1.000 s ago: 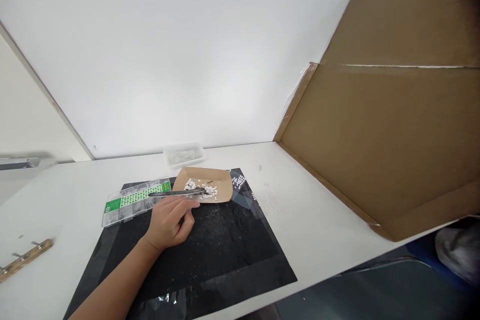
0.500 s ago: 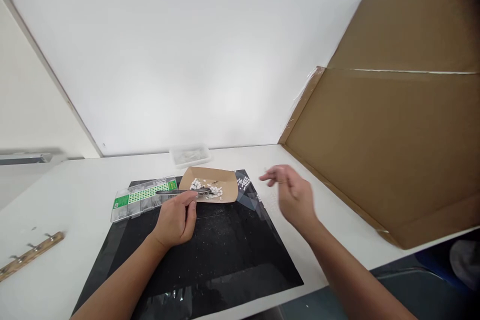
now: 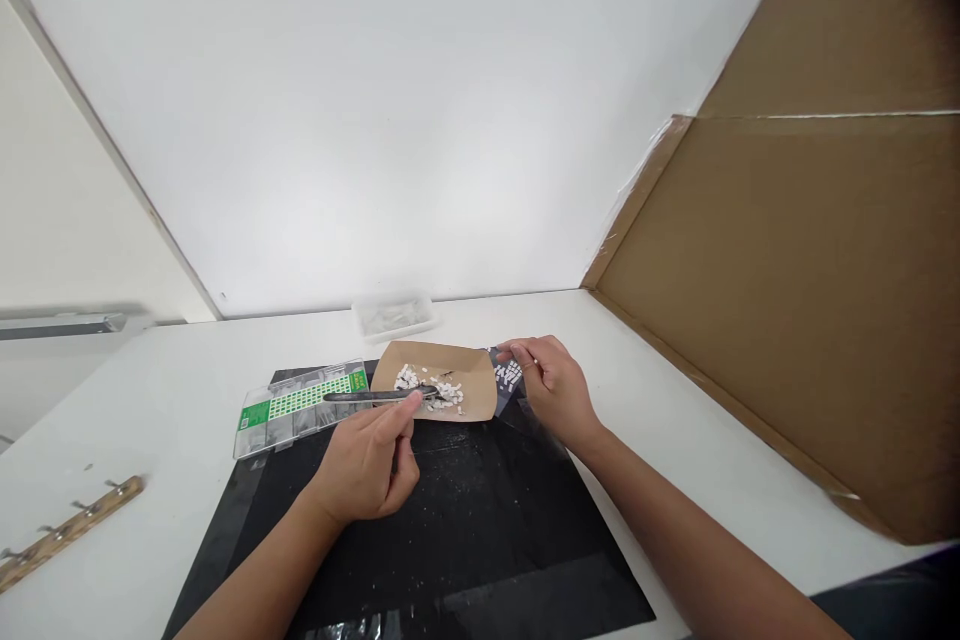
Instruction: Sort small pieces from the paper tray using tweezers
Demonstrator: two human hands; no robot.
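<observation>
My left hand [image 3: 371, 465] is closed around a slim dark tool with a pale edge [image 3: 367, 397], its kind unclear. The tool lies level across the near left side of a brown paper tray [image 3: 480, 365]. Loose small white pieces [image 3: 448, 392] are scattered in that tray. To the right of the tray, my right hand [image 3: 551, 385] has thumb and fingers pinched together; whatever is between them is too small to make out. Its fingertips are just above a patch of small white pieces [image 3: 508, 377] laid on the corner of the black mat [image 3: 480, 520].
A clear compartment box with a green label [image 3: 300, 408] sits left of the tray. Behind stands a translucent white container [image 3: 396, 318]. A wooden strip with metal hooks [image 3: 71, 530] lies at far left. A big cardboard sheet [image 3: 787, 300] rises on the right.
My right hand has moved left and lower, from beside the mat to the white pieces at its corner. My left hand still holds the tool. The view has shifted slightly.
</observation>
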